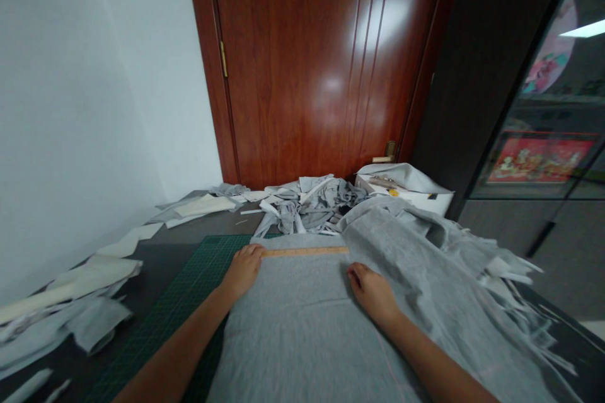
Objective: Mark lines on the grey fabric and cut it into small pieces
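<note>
A grey piece of fabric (pixel 302 321) lies spread in front of me, its left part over a green cutting mat (pixel 189 283). Across the fabric's far end runs a narrow wooden ruler (pixel 307 252). My left hand (pixel 244 267) has its fingers closed on the ruler's left end, at the fabric's left edge. Below the ruler's right end, my right hand (pixel 373 293) rests on the fabric with fingers curled together. Whatever is between those fingers, if anything, cannot be made out.
More grey fabric (pixel 425 271) is bunched to the right. Fabric scraps (pixel 307 204) pile up at the back, beside a white box (pixel 432 201). Cream and grey offcuts (pixel 89 280) line the left of the dark table (pixel 184 238). A wooden door (pixel 307 63) stands behind.
</note>
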Available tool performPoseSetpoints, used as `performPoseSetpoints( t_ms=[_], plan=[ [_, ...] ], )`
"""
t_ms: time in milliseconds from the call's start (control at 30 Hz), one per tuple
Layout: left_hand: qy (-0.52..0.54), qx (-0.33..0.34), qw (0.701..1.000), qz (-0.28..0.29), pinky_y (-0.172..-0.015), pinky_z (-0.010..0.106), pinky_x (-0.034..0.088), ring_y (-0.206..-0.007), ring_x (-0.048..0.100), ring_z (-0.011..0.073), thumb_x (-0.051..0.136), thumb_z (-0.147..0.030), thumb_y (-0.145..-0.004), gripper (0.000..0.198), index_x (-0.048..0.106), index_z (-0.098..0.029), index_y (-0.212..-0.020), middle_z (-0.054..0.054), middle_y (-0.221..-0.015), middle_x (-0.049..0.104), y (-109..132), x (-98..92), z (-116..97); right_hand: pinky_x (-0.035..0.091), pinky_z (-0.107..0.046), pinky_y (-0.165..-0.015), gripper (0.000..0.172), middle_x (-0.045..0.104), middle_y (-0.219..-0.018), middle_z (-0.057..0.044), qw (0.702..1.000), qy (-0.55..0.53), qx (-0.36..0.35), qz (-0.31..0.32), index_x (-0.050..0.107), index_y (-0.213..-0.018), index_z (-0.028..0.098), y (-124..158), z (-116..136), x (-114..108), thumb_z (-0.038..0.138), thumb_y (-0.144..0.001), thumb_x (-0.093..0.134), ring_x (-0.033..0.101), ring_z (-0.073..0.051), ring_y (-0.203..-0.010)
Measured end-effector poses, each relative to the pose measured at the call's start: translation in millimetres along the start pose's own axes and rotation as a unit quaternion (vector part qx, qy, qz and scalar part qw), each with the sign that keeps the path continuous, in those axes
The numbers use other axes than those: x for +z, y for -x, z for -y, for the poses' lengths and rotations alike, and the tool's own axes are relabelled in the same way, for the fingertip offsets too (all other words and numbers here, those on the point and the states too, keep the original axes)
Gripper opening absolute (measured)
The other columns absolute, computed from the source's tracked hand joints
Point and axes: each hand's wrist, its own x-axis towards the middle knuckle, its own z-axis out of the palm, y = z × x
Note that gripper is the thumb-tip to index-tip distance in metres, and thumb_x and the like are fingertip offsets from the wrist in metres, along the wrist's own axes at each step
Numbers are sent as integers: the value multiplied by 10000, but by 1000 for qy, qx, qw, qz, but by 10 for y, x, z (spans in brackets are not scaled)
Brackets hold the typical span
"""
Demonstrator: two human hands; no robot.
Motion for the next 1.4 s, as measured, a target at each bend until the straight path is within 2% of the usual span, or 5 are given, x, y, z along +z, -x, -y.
performPoseSetpoints(
  t_ms=[133,367,867,1200,1400],
  plan=[
    [118,-58,990,-50,-1021,426,390,-1105,571,248,478,-162,-798,272,661,-195,-997,89,-1120,663,-28,-7,71,391,-272,-728,199,699,-920,-78,998,-52,27,28,622,-942,176,-82,-33,-4,139,-874,439,642,-202,-826],
    [173,-124,971,-105,-940,390,482,-1051,624,212,350,-88,-768,431,629,-157,-1089,83,-1113,679,-10,-89,259,420,-255,-623,159,658,-696,-35,971,-210,77,81,612,-729,167,-517,22,30,52,-707,505,611,-175,-674],
    [201,-60,978,-21,-1021,378,436,-1093,623,193,380,-34,-732,474,713,-175,-1038,60,-1130,697,-9,-75,125,541,-292,-653,70,634,-656,-1,853,-512,25,99,571,-669,185,-896,1120,699,163,-729,543,659,-158,-656],
    [138,-46,989,-9,-1033,425,402,-1126,583,242,514,-64,-733,419,678,-194,-1096,89,-1163,669,6,-53,86,546,-317,-745,104,644,-765,-33,843,-537,20,0,553,-791,195,-797,1124,826,182,-816,453,657,-166,-750],
    [107,-29,994,-4,-1016,416,399,-1097,577,248,528,-87,-756,373,683,-199,-1076,89,-1124,673,-2,-79,76,547,-291,-693,135,637,-756,-28,854,-520,-2,-11,563,-802,196,-708,1122,820,166,-819,432,644,-158,-708]
  ],
)
